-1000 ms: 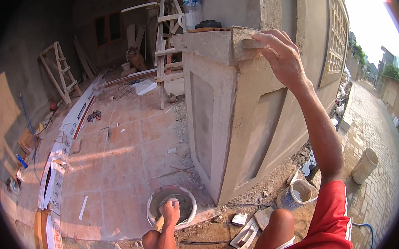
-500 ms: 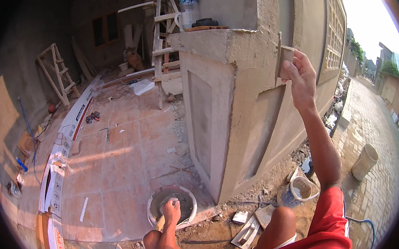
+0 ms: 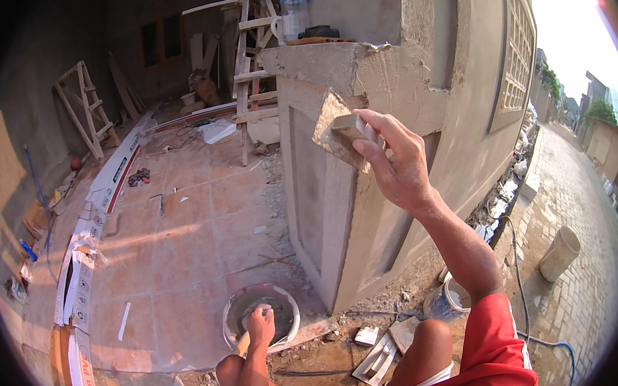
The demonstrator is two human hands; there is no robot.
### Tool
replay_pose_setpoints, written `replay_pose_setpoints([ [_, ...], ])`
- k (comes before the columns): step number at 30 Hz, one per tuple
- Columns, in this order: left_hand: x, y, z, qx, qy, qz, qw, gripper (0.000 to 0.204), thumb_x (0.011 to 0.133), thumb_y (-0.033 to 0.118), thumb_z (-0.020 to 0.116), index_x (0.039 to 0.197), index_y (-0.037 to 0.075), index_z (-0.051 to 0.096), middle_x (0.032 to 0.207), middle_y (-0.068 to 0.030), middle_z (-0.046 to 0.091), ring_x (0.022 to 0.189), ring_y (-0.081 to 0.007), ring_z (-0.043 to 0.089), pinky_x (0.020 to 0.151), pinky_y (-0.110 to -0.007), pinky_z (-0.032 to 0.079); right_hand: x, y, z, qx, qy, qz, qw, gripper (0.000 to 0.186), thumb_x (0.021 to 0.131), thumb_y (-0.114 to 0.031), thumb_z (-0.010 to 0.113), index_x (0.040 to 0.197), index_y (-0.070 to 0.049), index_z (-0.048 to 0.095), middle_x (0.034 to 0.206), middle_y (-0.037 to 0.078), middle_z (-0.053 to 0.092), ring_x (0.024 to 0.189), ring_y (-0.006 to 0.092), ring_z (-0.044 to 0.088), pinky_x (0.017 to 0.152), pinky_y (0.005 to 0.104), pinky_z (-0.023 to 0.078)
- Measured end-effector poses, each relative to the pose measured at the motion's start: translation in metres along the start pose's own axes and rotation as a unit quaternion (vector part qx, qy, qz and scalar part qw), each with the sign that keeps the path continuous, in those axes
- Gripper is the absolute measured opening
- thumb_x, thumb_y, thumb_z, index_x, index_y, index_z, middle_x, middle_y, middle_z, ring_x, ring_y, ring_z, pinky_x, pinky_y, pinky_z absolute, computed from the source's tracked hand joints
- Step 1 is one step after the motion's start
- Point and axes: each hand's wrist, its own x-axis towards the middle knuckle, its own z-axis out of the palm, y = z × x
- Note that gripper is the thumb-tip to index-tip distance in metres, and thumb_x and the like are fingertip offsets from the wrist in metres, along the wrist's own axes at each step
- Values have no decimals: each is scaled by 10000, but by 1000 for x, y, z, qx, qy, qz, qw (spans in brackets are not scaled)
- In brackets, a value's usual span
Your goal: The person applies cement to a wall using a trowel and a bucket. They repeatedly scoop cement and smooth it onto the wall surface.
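My right hand [image 3: 400, 160] grips a small plastering float [image 3: 339, 131] by the block on its back. The float is tilted in front of the wall corner, its flat plate toward the panelled pillar [image 3: 320, 185]. Fresh grey plaster [image 3: 395, 71] covers the upper corner, with a rough, ridged surface. Low down, my left hand [image 3: 261, 326] is closed above a round basin [image 3: 295, 328] of wet grey mortar. What its fingers hold is hidden; a pale wooden handle [image 3: 243, 343] shows beside the wrist.
A paint bucket [image 3: 443, 302] and wood offcuts [image 3: 377, 358] lie near my knees. A cable [image 3: 518, 272] crosses the ground at right, near a grey bucket [image 3: 560, 254]. On the ledge stand a water bottle [image 3: 294, 13] and a dark object [image 3: 318, 32]. Wooden ladders [image 3: 254, 76] stand behind.
My right hand has brought the float left and down, from the wall's right face to the pillar corner, turning its plate. The left hand stays over the basin.
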Motion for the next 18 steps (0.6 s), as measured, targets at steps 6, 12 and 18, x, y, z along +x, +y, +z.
replay_pose_setpoints([
  [6, 1, -5, 5, -19, 1, 1, 1000, 211, 847, 178, 632, 947, -2, 680, 805, -206, 691, 769, -371, 675, 743, -439, 517, 21, 43, -58, 52, 105, 58, 991, 343, 896, -82, 629, 1231, -13, 599, 986, 47, 667, 861, 111, 596, 761, 311, 499],
  [12, 2, -6, 8, -28, 0, 10, 1000, 218, 846, 184, 636, 941, -7, 679, 817, -211, 690, 772, -371, 674, 741, -438, 516, 91, 53, -92, -18, 28, 23, 999, 353, 901, -81, 612, 1253, -100, 611, 1037, 13, 670, 878, 120, 606, 793, 291, 503],
  [18, 1, -8, 3, 0, 10, 1, 1000, 217, 830, 180, 650, 911, -19, 676, 809, -203, 687, 753, -356, 673, 716, -437, 512, 70, 45, -64, -143, -77, -135, 978, 332, 902, -72, 618, 1222, -157, 627, 1033, 33, 656, 975, 234, 598, 828, 332, 525],
])
